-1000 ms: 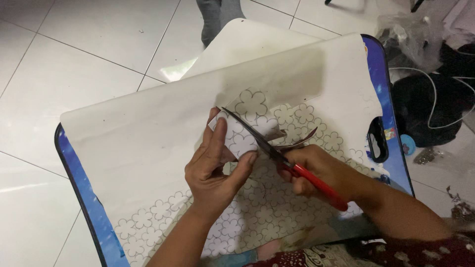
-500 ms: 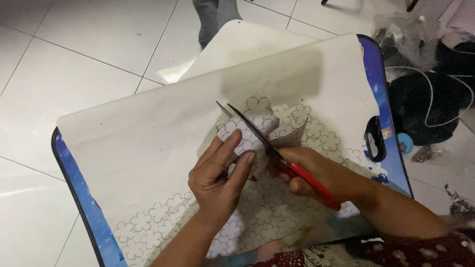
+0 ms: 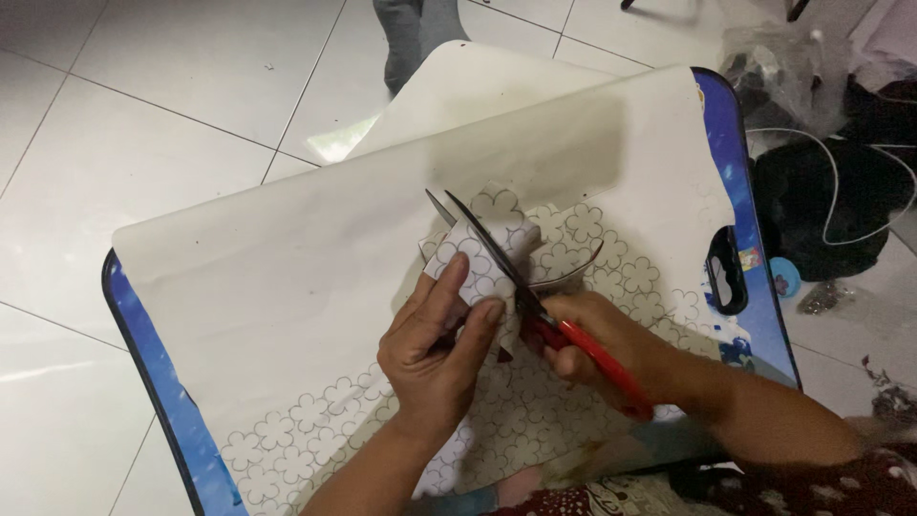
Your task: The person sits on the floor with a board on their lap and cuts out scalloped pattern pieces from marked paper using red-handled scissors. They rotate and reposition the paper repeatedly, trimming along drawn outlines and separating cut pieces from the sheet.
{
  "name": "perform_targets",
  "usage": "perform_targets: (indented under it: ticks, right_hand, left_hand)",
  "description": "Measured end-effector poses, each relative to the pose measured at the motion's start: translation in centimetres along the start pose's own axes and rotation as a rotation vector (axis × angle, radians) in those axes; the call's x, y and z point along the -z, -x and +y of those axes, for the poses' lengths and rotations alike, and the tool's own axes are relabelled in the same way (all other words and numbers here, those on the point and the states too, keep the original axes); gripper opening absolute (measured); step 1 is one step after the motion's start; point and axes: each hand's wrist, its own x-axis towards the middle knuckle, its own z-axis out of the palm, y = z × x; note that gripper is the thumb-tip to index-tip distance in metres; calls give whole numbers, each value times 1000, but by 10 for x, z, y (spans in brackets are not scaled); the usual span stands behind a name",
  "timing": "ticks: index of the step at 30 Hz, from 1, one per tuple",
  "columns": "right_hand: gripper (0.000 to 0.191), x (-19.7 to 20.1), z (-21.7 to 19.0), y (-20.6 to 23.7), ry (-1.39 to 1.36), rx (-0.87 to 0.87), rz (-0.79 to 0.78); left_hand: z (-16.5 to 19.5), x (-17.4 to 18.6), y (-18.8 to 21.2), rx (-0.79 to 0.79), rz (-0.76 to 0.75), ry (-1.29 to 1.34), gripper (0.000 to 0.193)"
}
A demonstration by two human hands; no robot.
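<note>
The left hand (image 3: 435,354) pinches a small piece of paper (image 3: 482,263) printed with flower outlines, thumb on one side and fingers on the other, lifting it just above the large sheet (image 3: 315,287) it belongs to. The right hand (image 3: 602,344) is closed through the red handles of the scissors (image 3: 521,287), whose dark blades stand parted around the raised piece. The large sheet lies spread over a low blue-edged counter (image 3: 153,373) above the white tiled floor (image 3: 143,86). The paper looks thin, light and limp: it curls where it is lifted and would likely tear or crease under a hard pull, so a hold close to the cutting line, as here, seems best for keeping it taut. The scissors are stiff, and are safest held by their handles.
</note>
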Motion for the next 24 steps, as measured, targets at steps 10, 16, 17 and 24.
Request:
perform_targets:
  ticks: [10, 16, 17, 24]
  right_hand:
    - [95, 6, -14, 1, -42, -48, -45]
    - [95, 7, -22, 3, -94, -61, -45]
    - [95, 7, -22, 3, -105, -59, -39]
    - [92, 8, -18, -1, 5, -16, -29]
  left_hand:
    - [1, 9, -6, -22, -156, -10, 54]
    - [0, 8, -4, 13, -194, 9, 57]
    - [0, 7, -4, 34, -189, 15, 56]
    - [-2, 14, -6, 50, -191, 12, 59]
